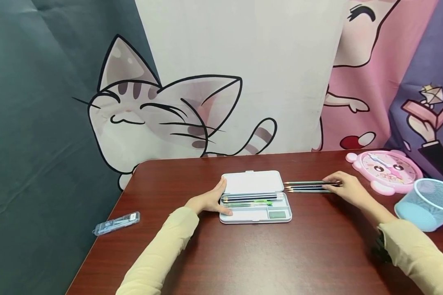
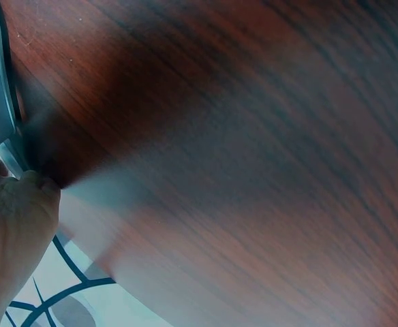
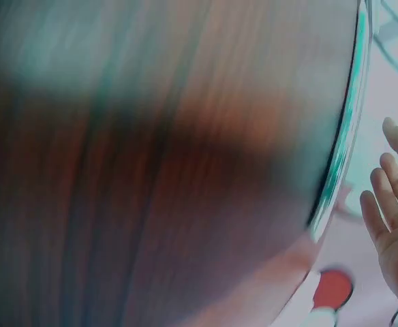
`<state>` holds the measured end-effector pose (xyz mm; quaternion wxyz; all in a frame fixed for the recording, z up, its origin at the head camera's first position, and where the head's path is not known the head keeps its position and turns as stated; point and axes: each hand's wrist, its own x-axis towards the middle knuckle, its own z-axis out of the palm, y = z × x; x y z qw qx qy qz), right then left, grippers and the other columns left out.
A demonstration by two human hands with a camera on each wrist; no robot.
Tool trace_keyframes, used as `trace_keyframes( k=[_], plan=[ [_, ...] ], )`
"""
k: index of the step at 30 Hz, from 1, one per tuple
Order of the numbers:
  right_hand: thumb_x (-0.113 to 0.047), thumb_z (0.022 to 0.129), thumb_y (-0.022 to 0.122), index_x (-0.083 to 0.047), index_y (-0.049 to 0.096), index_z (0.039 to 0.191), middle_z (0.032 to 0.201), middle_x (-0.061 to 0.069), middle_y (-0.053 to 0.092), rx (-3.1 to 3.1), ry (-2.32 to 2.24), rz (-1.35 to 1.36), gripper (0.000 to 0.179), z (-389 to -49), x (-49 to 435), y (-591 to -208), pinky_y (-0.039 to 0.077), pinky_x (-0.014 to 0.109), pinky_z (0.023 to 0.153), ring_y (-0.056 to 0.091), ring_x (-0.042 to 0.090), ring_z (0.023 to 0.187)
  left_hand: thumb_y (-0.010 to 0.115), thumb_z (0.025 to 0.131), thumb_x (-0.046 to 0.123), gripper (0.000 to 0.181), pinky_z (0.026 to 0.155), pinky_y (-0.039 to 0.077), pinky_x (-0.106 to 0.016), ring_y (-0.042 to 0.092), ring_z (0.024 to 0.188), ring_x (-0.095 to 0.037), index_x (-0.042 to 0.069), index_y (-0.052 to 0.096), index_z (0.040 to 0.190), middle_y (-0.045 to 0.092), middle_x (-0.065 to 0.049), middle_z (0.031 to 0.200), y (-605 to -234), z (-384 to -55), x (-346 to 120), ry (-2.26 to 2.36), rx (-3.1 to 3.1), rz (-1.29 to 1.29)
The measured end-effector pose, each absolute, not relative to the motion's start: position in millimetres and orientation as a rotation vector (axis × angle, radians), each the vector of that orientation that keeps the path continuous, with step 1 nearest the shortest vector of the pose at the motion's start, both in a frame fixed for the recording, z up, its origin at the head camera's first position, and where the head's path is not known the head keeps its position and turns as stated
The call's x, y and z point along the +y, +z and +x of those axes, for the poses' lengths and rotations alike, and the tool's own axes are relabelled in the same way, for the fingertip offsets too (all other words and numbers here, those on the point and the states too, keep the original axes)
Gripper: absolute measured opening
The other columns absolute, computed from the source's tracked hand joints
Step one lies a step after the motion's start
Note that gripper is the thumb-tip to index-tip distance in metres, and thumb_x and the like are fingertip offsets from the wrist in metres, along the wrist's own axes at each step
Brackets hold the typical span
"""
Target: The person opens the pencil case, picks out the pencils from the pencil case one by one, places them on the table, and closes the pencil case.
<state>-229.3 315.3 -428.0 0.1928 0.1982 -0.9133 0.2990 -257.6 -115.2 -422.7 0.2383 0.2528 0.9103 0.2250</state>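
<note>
A white pencil case [image 1: 252, 182] lies unfolded in the middle of the table, its lid to the back. Several pencils [image 1: 249, 197] and a green-ended pen [image 1: 263, 203] lie in its long compartment. My left hand [image 1: 208, 200] rests against the case's left side, thumb over the front tray and fingers stretched along the lid. To the right of the case, several dark and light pencils [image 1: 304, 187] lie side by side. My right hand [image 1: 348, 189] is at their far right ends. In the right wrist view its fingers [image 3: 390, 197] look straight and spread beside the pencils.
A pink animal-shaped clock [image 1: 389, 171] lies at the back right, with a light blue mesh pen holder [image 1: 426, 205] in front of it. A small clear case [image 1: 117, 223] sits at the table's left edge. A cartoon-printed curtain [image 1: 280, 61] hangs behind.
</note>
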Motion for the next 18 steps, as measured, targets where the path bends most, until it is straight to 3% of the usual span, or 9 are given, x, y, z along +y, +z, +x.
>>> trace_keyframes(
  k=[8, 13, 18],
  plan=[
    [-0.011, 0.076, 0.073, -0.008, 0.07, 0.088, 0.085, 0.002, 0.066, -2.625, 0.899, 0.745, 0.013, -232, 246, -431, 0.048, 0.027, 0.073, 0.061, 0.016, 0.081, 0.074, 0.074, 0.038, 0.115, 0.115, 0.01, -0.037, -0.009, 0.142, -0.021, 0.001, -0.009, 0.145, -0.016, -0.013, 0.153, -423, -257, -116, 0.63, 2.488, 0.689],
    [-0.013, 0.077, 0.071, -0.008, 0.069, 0.09, 0.089, 0.002, 0.064, -2.686, 0.858, 0.856, 0.014, -233, 212, -427, 0.048, 0.033, 0.072, 0.059, 0.017, 0.082, 0.074, 0.074, 0.036, 0.114, 0.115, 0.01, -0.037, -0.008, 0.142, -0.021, 0.001, -0.008, 0.145, -0.016, -0.013, 0.153, -422, -255, -116, 0.643, 2.487, 0.689],
    [-0.016, 0.077, 0.072, -0.009, 0.068, 0.095, 0.091, 0.001, 0.062, -2.729, 0.522, 0.98, 0.02, -233, 190, -426, 0.048, 0.03, 0.068, 0.057, 0.013, 0.079, 0.074, 0.075, 0.035, 0.114, 0.115, 0.011, -0.037, -0.008, 0.142, -0.021, 0.002, -0.009, 0.145, -0.016, -0.013, 0.153, -421, -254, -115, 0.638, 2.495, 0.689]
  ],
)
